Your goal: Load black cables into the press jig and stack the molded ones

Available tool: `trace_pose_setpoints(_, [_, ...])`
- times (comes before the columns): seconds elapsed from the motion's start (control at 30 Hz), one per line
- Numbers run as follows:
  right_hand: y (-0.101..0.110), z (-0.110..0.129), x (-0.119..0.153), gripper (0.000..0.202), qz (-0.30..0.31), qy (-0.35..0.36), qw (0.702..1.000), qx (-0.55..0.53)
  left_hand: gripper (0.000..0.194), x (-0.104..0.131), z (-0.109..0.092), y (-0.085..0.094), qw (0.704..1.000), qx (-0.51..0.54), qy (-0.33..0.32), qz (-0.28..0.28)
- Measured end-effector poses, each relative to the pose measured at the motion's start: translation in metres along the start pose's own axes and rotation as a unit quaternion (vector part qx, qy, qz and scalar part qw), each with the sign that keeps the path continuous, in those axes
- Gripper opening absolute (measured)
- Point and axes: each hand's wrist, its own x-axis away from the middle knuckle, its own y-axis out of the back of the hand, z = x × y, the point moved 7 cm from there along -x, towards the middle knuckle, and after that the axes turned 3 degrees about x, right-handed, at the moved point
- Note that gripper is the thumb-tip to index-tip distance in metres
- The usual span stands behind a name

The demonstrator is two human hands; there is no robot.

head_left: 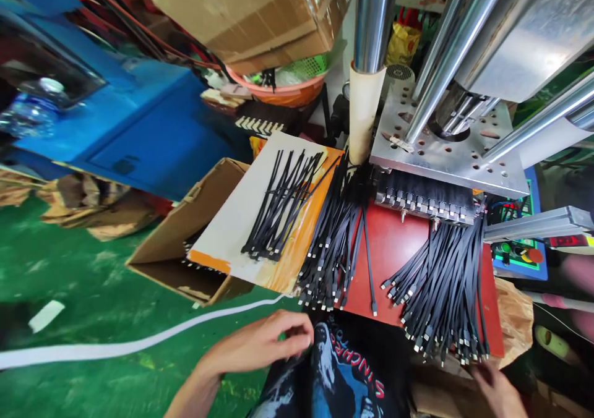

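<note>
My left hand (264,344) is in front of my lap, its fingers curved with a gap between thumb and forefinger and nothing held. My right hand (499,390) is low at the right, just under the tips of a fanned bunch of black cables (445,288) on the red tabletop (380,245); its fingertips are blurred against the dark. A second pile of black cables (329,245) spreads beside it to the left. More black cables (283,208) lie on a white and orange board (232,220). A row of connectors (427,198) sits under the metal press.
The metal press (445,140) with its upright rods stands behind the tabletop. An open cardboard box (185,232) is under the board at the left. A blue cabinet (139,127) stands further left. A control box with buttons (520,251) is at the right.
</note>
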Motion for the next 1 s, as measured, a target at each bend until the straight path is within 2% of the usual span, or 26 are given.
trace_pose_setpoints(0.07, [0.044,-0.002,-0.004,0.037,-0.092,-0.052,0.993,0.050,0.058,0.014,-0.038,-0.002,0.992,0.056,-0.095,0.062])
trace_pose_setpoints(0.1, [0.061,0.006,-0.001,0.037,-0.143,-0.056,0.986,0.058,0.064,0.015,-0.060,-0.003,0.982,0.092,-0.150,0.072])
trace_pose_setpoints(0.17, [0.080,0.036,0.008,0.041,-0.227,-0.031,0.973,0.028,0.065,0.006,-0.103,0.002,0.960,0.130,-0.247,0.034])
trace_pose_setpoints(0.2, [0.080,0.056,0.012,0.047,-0.246,-0.004,0.969,-0.004,0.059,-0.004,-0.123,0.007,0.952,0.117,-0.282,-0.011])
trace_pose_setpoints(0.27, [0.069,0.094,0.016,0.061,-0.256,0.039,0.964,-0.058,0.038,-0.030,-0.159,0.024,0.930,0.012,-0.339,-0.145])
trace_pose_setpoints(0.33, [0.052,0.124,0.013,0.067,-0.237,0.079,0.963,-0.097,0.026,-0.057,-0.190,0.044,0.871,-0.132,-0.377,-0.286])
trace_pose_setpoints(0.4, [0.037,0.137,0.004,0.068,-0.215,0.106,0.962,-0.130,0.029,-0.083,-0.211,0.062,0.806,-0.235,-0.410,-0.356])
trace_pose_setpoints(0.47, [0.030,0.134,-0.003,0.067,-0.214,0.102,0.956,-0.171,0.037,-0.106,-0.221,0.079,0.761,-0.305,-0.423,-0.386])
trace_pose_setpoints(0.57, [0.029,0.123,-0.005,0.064,-0.234,0.079,0.945,-0.214,0.050,-0.129,-0.223,0.096,0.732,-0.379,-0.414,-0.385])
trace_pose_setpoints(0.73, [0.030,0.120,-0.001,0.058,-0.244,0.052,0.948,-0.195,0.054,-0.137,-0.224,0.095,0.723,-0.444,-0.378,-0.369])
trace_pose_setpoints(0.9, [0.029,0.118,-0.001,0.054,-0.242,0.027,0.946,-0.215,0.045,-0.141,-0.224,0.087,0.715,-0.462,-0.351,-0.391])
trace_pose_setpoints(1.0, [0.030,0.119,0.000,0.054,-0.251,0.031,0.945,-0.206,0.047,-0.143,-0.221,0.086,0.714,-0.465,-0.339,-0.398])
